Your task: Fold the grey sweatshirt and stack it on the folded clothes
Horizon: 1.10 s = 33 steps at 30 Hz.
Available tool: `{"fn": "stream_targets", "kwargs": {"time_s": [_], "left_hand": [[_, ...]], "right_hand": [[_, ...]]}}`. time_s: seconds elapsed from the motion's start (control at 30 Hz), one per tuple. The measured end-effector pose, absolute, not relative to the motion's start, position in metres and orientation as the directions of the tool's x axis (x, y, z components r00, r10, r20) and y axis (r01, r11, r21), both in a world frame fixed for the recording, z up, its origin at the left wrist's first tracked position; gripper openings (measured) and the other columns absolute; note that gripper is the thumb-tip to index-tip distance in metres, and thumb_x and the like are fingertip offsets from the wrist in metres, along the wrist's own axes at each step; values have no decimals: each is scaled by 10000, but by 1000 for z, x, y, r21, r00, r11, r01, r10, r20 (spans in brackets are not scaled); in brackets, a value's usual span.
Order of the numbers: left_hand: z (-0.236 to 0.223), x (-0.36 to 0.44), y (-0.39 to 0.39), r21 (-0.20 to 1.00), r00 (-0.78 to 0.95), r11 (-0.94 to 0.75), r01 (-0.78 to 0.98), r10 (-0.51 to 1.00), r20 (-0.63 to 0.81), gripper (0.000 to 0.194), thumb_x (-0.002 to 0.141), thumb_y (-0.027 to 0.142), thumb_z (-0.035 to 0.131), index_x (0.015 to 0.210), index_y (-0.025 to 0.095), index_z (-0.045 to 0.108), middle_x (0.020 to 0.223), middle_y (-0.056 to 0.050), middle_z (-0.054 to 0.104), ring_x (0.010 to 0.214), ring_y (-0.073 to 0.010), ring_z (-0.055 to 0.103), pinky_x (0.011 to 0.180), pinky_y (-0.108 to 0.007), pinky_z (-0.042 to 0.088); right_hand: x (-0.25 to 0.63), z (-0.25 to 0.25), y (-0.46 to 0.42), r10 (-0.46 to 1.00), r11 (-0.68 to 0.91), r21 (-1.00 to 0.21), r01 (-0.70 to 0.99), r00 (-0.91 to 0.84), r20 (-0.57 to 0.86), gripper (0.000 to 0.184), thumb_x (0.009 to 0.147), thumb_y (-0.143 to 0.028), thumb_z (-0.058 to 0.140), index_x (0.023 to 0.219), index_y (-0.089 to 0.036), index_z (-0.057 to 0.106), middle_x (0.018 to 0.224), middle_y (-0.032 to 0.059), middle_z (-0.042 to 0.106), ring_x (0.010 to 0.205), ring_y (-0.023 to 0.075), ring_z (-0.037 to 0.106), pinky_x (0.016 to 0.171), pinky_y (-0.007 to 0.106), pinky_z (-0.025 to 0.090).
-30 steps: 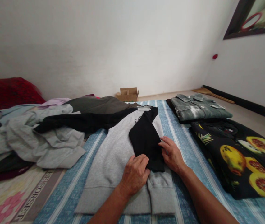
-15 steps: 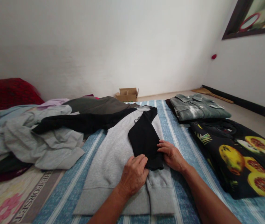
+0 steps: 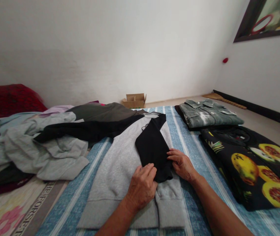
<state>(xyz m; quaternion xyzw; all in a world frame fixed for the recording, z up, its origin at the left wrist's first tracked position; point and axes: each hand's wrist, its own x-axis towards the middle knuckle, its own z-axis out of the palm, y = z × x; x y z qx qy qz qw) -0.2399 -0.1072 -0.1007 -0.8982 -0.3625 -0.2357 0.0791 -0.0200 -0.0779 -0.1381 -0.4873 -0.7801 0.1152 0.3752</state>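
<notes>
A light grey sweatshirt (image 3: 120, 167) with black sleeves lies flat in front of me, its collar pointing away. One black sleeve (image 3: 152, 147) is folded down over the body, and the other sleeve (image 3: 90, 129) stretches out to the left. My left hand (image 3: 142, 185) rests on the front of the sweatshirt, its curled fingers gripping the left edge of the folded sleeve near the cuff. At the opposite edge of that sleeve, my right hand (image 3: 180, 164) pinches the cloth, thumb tucked below the fingers. A dark line, perhaps a zip (image 3: 157, 209), runs down the hem.
Loose clothes (image 3: 43, 150) are heaped on the left. To the right lie a folded black fruit-print garment (image 3: 255, 167) and a folded grey-green jacket (image 3: 208, 113). A blue striped sheet (image 3: 73, 190) spreads underneath. A cardboard box (image 3: 134, 101) stands by the wall.
Almost nothing differs. The cuff end of the folded sleeve sits slightly lower, and both hands keep their places at its edges.
</notes>
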Motion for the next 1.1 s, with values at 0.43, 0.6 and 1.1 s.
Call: {"fn": "stream_targets", "kwargs": {"time_s": [0.43, 0.6, 1.1], "left_hand": [[-96, -239, -114, 65, 632, -663, 746, 736, 242, 375, 763, 165, 517, 1128, 164, 605, 1231, -147, 598, 1150, -293, 547, 929, -487, 448], [-91, -239, -116, 96, 625, -645, 759, 761, 174, 390, 798, 346, 604, 1157, 194, 609, 1266, -154, 573, 1186, -314, 517, 949, -499, 434], [-72, -234, -123, 147, 587, -571, 808, 800, -123, 744, 771, 714, 469, 1368, 271, 443, 1433, -189, 380, 1316, -368, 340, 1011, -598, 306]], "right_hand": [[-26, -123, -80, 851, 486, -613, 623, -180, 493, 217, 877, -309, 510, 881, -192, 694, 957, 73, 683, 1040, 221, 574, 995, 413, 406], [-22, -134, -78, 864, 461, -623, 632, -161, 476, 150, 809, -245, 560, 821, -192, 701, 1000, 78, 677, 1098, 233, 550, 979, 412, 424], [-25, -136, -77, 831, 485, -588, 647, -132, 540, 224, 739, -113, 503, 829, -206, 686, 996, 64, 674, 1105, 230, 552, 983, 433, 426]]}}
